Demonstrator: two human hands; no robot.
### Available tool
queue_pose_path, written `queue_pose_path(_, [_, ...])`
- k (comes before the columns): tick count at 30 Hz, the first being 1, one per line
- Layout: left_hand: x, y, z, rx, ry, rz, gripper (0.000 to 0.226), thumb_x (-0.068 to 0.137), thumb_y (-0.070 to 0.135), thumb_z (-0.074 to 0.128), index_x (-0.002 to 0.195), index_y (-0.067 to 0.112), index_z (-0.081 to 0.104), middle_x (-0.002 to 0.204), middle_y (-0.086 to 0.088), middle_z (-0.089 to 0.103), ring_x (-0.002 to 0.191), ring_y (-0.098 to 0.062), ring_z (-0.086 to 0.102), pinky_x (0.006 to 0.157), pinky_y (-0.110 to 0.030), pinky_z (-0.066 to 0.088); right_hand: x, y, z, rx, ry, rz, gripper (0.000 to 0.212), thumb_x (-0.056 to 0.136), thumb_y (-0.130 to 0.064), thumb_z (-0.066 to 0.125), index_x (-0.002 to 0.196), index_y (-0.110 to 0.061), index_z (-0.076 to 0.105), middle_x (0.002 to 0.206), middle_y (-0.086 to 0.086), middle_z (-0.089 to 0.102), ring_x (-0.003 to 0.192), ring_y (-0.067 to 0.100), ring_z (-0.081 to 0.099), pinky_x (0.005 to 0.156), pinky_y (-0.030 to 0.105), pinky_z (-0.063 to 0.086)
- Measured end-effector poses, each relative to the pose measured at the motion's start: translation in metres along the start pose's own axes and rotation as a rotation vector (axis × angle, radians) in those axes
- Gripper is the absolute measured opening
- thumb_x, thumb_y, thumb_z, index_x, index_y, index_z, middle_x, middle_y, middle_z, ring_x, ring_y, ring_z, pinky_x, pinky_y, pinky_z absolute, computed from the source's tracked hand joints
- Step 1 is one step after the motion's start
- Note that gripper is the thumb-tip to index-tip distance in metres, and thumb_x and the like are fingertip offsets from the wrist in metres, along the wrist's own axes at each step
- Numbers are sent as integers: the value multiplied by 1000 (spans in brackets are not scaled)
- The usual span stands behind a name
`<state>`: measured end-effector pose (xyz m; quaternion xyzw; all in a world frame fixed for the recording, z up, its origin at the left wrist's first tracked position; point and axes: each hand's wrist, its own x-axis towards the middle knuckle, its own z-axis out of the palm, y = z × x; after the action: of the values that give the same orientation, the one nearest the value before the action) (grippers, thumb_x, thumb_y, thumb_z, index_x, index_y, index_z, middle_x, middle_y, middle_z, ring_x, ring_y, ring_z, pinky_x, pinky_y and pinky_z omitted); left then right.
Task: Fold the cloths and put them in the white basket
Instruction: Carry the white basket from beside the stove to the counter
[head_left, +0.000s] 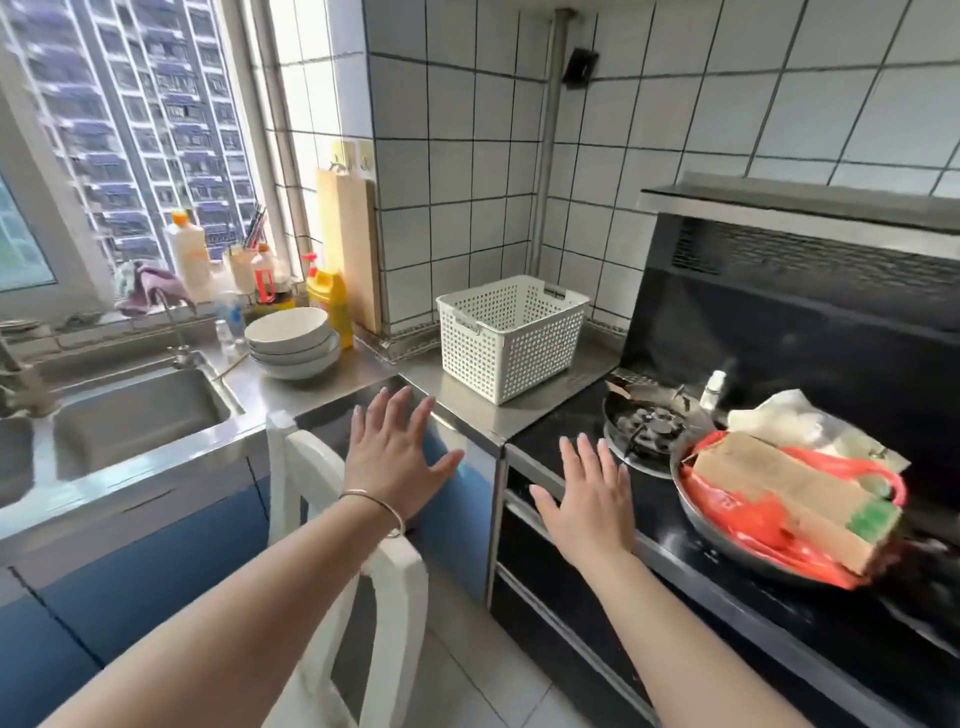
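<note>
A white perforated basket stands on the steel counter in the corner, and I can see nothing inside it from here. My left hand is stretched out flat with fingers spread, in front of the counter edge, holding nothing. My right hand is also flat and spread, over the front edge of the black stove, holding nothing. A purple cloth lies crumpled on the window sill at the far left. No other cloth shows near the hands.
A white chair back stands under my left arm. Stacked bowls sit left of the basket, beside a sink. On the stove are a gas burner and a metal pan holding a cardboard box and red bag.
</note>
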<state>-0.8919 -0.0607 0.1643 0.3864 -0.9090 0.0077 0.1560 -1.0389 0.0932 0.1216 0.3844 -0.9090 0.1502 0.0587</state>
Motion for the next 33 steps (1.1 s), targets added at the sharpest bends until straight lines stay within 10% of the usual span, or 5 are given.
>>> queue_pose_path(24, [435,52,147,3,-128,-279,72,86,64,36,146,27,23,148,-9,34,138,-30,29,115,-42,24,514,92,64,74,-27,-17,53,92,-34,47,140,-13,35,147,9,37,137,26,26,111,38,26])
queue_pose_path(33, [516,48,206,-579,53,-1039,64,81,22,63,138,13,37,137,-21,39,125,-37,43,108,-41,36,685,117,118,92,-60,-25,47,85,-18,54,131,-12,47,136,15,46,128,33,37,105,41,33])
